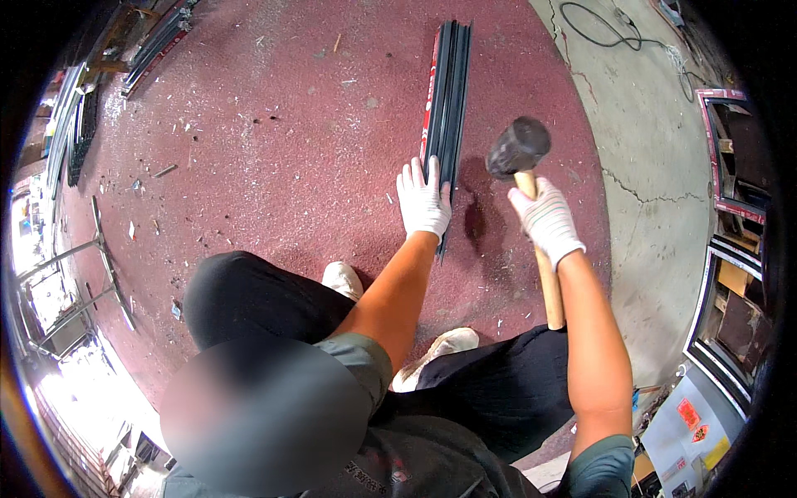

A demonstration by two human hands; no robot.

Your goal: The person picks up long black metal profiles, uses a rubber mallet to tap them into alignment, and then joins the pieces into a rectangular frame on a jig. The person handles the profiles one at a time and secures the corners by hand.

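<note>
My right hand [546,217], in a white knitted glove, is wrapped round the wooden handle of a mallet [520,146] with a thick black head. The head is raised to the right of a bundle of long dark metal profiles [453,91], apart from it. These profiles lie lengthwise on the red floor, with a red-and-white strip along their left edge. My left hand [422,199], gloved the same way, rests with spread fingers on the near part of the bundle. Its palm hides some of the profiles.
The reddish floor [282,158] is strewn with small scraps. Window-like frames [735,199] stand along the right side, and a black cable [610,33] lies on grey concrete. More long profiles [158,50] are at the far left, above a metal stand [104,249]. My shoes [436,353] are close by.
</note>
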